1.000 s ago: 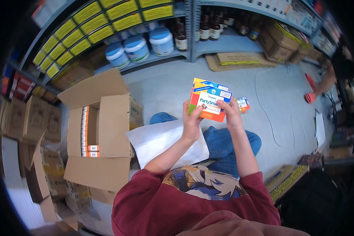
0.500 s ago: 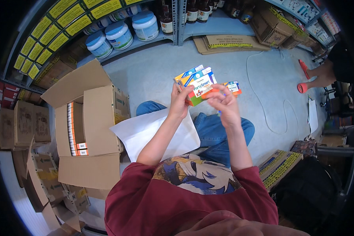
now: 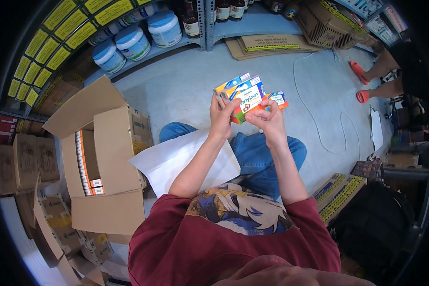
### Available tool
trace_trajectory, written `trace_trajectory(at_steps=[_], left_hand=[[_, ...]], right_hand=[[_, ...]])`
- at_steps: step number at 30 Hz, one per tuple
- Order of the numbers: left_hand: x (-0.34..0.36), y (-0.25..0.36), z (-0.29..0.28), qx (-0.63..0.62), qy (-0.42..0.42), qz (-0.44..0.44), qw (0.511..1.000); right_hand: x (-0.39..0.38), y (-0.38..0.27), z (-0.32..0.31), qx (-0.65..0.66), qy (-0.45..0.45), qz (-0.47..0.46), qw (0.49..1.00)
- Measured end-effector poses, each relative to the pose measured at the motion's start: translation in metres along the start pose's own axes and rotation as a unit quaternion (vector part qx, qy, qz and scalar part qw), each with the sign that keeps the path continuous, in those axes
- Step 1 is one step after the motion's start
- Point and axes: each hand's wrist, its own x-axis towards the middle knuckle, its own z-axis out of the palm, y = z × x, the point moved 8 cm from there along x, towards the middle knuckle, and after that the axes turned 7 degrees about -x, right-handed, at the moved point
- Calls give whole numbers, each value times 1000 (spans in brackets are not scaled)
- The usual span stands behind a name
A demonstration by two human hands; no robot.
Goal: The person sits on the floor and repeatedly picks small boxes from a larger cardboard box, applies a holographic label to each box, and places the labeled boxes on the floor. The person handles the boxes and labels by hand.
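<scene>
My left hand (image 3: 220, 117) is closed around the left side of a few small colourful cardboard boxes, held together above my lap. The front box (image 3: 250, 97) faces up with its white, blue and orange panel. Behind it juts the top of another such box (image 3: 231, 82). At the front box's lower right edge, the thumb and fingers of my right hand (image 3: 270, 125) are closed on it. Just beyond that hand lies one more similar box (image 3: 278, 99), partly hidden. A white paper sheet (image 3: 181, 157) rests against my crossed legs, under my left forearm.
An open carton (image 3: 112, 150) stands at my left, with a column of orange-and-white boxes (image 3: 83, 167) inside. Shelves with blue-lidded tubs (image 3: 164, 29) and bottles run along the back. A white cable (image 3: 314, 121) snakes over the floor. Another person's feet (image 3: 362, 96) are at right.
My right hand has come in from beside the boxes, and its fingers have closed on the front box's edge. The view has shifted slightly.
</scene>
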Motion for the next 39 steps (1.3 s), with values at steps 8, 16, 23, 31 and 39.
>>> trace_trajectory(at_steps=[8, 16, 23, 31, 39], left_hand=[[6, -7, -4, 2, 11, 23, 1000], [7, -19, -10, -9, 51, 2, 999], [40, -82, -27, 206, 80, 13, 975], [70, -139, -68, 115, 145, -82, 979], [72, -115, -18, 4, -26, -133, 991]], right_hand=[[2, 1, -6, -45, 30, -5, 999], [-16, -44, -15, -381, 218, -261, 860], [57, 92, -120, 3, 64, 150, 987], [147, 210, -280, -187, 219, 201, 936], [130, 125, -257, -368, 383, -28, 847]])
